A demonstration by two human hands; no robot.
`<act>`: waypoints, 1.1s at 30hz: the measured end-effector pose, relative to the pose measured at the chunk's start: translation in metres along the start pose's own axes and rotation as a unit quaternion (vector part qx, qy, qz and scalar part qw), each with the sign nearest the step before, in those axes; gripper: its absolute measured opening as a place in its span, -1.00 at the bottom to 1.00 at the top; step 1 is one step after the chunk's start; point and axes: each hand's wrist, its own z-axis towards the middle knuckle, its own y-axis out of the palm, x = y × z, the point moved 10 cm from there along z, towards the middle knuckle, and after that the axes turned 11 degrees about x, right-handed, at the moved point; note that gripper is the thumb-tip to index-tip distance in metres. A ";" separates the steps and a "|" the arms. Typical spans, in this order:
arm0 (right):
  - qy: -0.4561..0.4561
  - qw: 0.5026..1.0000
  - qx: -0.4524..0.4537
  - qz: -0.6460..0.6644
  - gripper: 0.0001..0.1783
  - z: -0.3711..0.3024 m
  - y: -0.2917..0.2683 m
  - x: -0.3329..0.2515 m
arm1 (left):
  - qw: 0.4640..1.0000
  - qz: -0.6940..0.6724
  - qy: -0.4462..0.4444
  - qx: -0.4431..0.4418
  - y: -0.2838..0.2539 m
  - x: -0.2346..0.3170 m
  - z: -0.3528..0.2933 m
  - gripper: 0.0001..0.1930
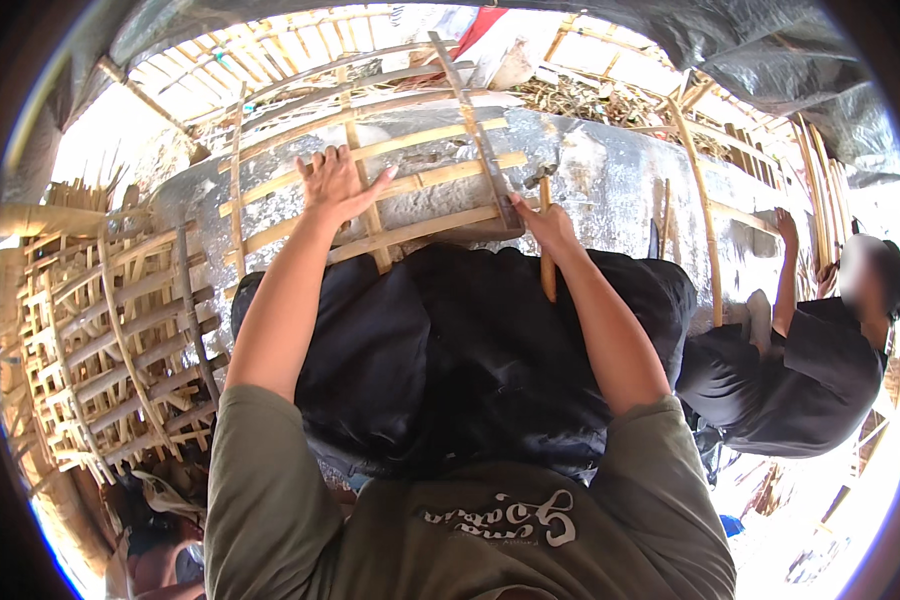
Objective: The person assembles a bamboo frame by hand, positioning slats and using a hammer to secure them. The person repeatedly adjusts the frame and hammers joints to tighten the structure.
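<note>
My left hand (335, 185) lies flat, fingers spread, on the bamboo lattice (410, 180) that covers a large grey rounded form (610, 175). My right hand (548, 225) grips a thin bamboo stick (547, 275) held upright against the lattice's lower right corner, next to a dark slat (475, 130) running up the frame. A black cloth (450, 350) is draped over the form between my forearms and the lattice.
A finished curved bamboo lattice (120, 340) leans at the left. A person in black (800, 370) stands at the right with a hand (785, 225) on the grey form. More bamboo strips (705, 200) arch over the form, and grey sheeting (770, 60) hangs above.
</note>
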 end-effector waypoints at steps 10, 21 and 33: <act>-0.047 0.995 0.067 0.054 0.15 -0.010 -0.023 -0.023 | 0.995 -0.076 -0.061 0.022 0.012 -0.017 0.005 -0.02; -0.112 0.968 0.189 0.125 -0.42 -0.005 -0.056 -0.030 | 0.994 -0.055 -0.074 0.064 -0.003 -0.033 0.008 0.10; -0.393 0.892 0.128 -0.184 -0.79 -0.111 -0.136 -0.147 | 0.990 -0.013 -0.110 0.087 0.001 -0.038 -0.006 0.30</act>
